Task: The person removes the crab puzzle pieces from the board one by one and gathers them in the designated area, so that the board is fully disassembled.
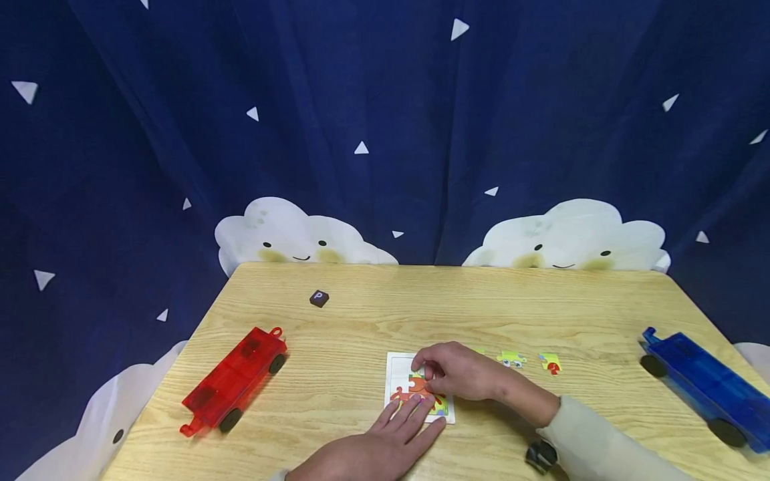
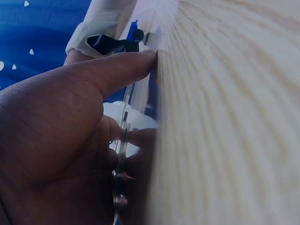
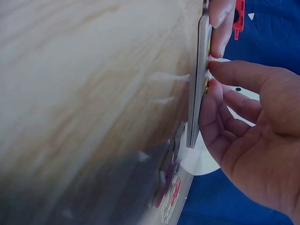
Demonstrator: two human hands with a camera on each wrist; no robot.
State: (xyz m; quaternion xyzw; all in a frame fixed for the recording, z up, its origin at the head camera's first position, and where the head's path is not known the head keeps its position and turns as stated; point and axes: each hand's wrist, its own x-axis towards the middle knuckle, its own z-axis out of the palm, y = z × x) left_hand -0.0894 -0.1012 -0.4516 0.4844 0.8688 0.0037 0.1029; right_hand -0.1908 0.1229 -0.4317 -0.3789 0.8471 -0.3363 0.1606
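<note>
Resting the left hand (image 1: pixel 388 442) on the near edge of the puzzle board (image 1: pixel 390 366), with fingers straight and spread, covering part of its picture. Reaching over the board's right side with the right hand (image 1: pixel 463 371), bent at the knuckles, touching the fitted pieces (image 1: pixel 416 385) with thumb and forefinger, though hard to tell whether pinching one. Hiding behind that hand all but a sliver of one loose piece (image 1: pixel 479 351) right of the board, short of two others (image 1: pixel 512 357) farther right.
</note>
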